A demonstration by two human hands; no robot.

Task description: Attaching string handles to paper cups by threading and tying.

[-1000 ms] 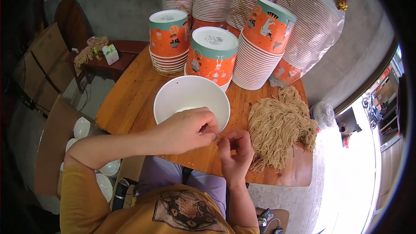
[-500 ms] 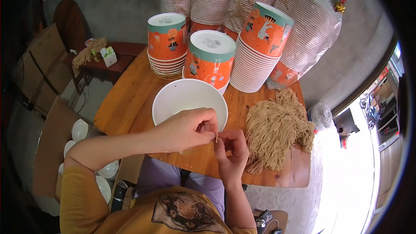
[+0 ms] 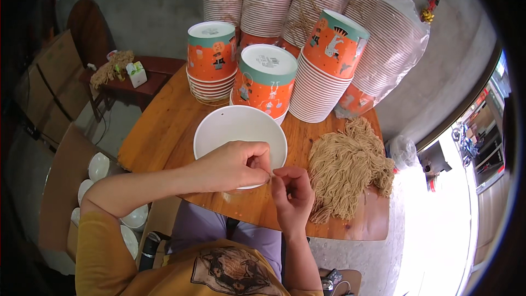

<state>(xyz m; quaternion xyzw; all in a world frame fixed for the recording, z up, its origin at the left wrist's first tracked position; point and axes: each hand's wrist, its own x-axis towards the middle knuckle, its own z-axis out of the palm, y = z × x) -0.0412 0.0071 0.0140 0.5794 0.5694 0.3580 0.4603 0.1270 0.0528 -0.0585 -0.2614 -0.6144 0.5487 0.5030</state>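
Bare grey wall (image 3: 148, 0) rises behind a rounded wooden counter (image 3: 159, 137), and near the edge closest to the person stands a white bucket (image 3: 235, 130), its mouth up and a small dark hole just under the far rim. Over its near side is the left hand (image 3: 238, 165), the thumb and fingertips of its grip pressed together on a thin pale strand (image 3: 272, 175), mostly hidden. Just beside it, past the bucket's right side, the right hand (image 3: 294, 192) has its grip pinched at the same strand, the other fingers curled in. Right of the hands, a loose heap of tan cord (image 3: 350, 170) lies on the wood. Beyond the bucket, three stacks of upside-down orange-and-green buckets (image 3: 266, 85) stand close together, and behind those, taller stacks in clear plastic (image 3: 271, 5) reach the top of the view. Off to the left, white bowls (image 3: 137, 217) sit in an open cardboard box (image 3: 57, 186); well to the right, bright light washes out the floor (image 3: 359, 255).
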